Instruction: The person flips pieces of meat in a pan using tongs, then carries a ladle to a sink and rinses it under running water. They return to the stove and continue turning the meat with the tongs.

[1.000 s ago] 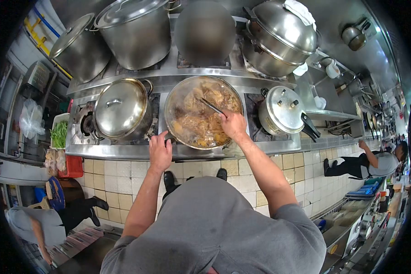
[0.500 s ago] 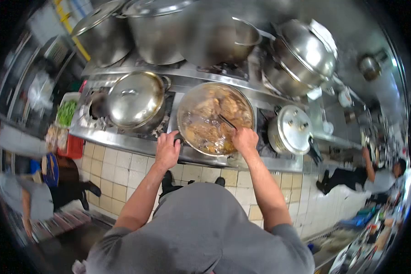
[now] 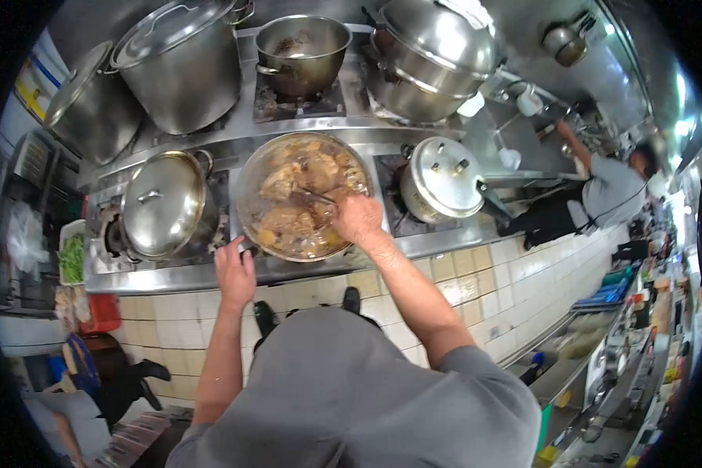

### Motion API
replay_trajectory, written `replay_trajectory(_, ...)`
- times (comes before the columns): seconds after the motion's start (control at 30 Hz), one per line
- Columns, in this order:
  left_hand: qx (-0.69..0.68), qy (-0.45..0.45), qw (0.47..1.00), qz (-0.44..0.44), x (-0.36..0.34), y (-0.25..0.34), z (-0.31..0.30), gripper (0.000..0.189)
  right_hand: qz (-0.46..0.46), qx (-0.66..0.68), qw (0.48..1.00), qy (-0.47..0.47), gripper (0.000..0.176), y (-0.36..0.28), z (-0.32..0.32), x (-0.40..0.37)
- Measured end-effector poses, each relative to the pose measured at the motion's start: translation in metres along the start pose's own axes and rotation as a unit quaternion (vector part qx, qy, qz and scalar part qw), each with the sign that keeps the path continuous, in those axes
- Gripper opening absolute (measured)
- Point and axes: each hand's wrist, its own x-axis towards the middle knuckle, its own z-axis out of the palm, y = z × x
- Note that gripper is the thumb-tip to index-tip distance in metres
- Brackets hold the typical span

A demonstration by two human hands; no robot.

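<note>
A wide round pot (image 3: 245,156) stands on the stove in front of me, full of bubbling brown broth with large chunks of meat (image 3: 290,221) in it. My right hand (image 3: 357,217) is over the pot's right side, closed around a thin dark-handled utensil (image 3: 313,195). Its far end reaches in among the chunks; the working tip is hidden, so I cannot tell its kind. At the pot's near left edge is my left hand (image 3: 235,273), fingers apart and fingertips right by the rim and side handle, with nothing held.
Left of the pot is a lidded pot (image 3: 162,204); right of it, a pressure cooker (image 3: 442,178). Tall stockpots (image 3: 181,74), an uncovered pot (image 3: 304,48) and a domed steamer (image 3: 436,54) line the back. One person (image 3: 608,187) works at far right, another (image 3: 70,425) at lower left.
My view has swung right, so the stove appears further left. My right hand has moved inward over the pot with the utensil. My left hand stays by the rim. The right-hand person appears nearer.
</note>
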Motion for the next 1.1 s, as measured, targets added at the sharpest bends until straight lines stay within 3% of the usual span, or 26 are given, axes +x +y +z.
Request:
replay_trajectory(0.07, 0.000, 0.003, 1.000, 0.022, 0.000, -0.004, 0.002, 0.039, -0.019, 0.031, 0.999, 0.012, 0.030, -0.008, 0.006, 0.005)
replay_trajectory(0.3, -0.012, -0.005, 1.000, 0.020, 0.000, -0.005, 0.000, 0.040, 0.103, -0.011, 0.988, -0.112, 0.039, -0.031, -0.012, 0.038)
replay_trajectory(0.47, -0.016, -0.030, 0.999, 0.037, 0.001, -0.010, -0.006, 0.040, 0.113, -0.031, 0.980, -0.161, 0.041, -0.037, -0.017, 0.079)
replay_trajectory(0.57, -0.005, -0.043, 0.999, 0.032, 0.001, -0.009, -0.011, 0.041, 0.099, -0.025, 0.984, -0.146, 0.041, -0.032, -0.011, 0.088)
replay_trajectory(0.83, -0.011, -0.017, 0.999, 0.028, -0.001, -0.011, -0.003, 0.041, 0.079, 0.075, 0.993, 0.043, 0.027, -0.004, 0.054, 0.049)
replay_trajectory(1.1, -0.003, -0.003, 1.000, 0.029, -0.002, -0.010, 0.001, 0.042, 0.036, 0.031, 0.997, 0.059, 0.024, 0.015, 0.055, 0.013)
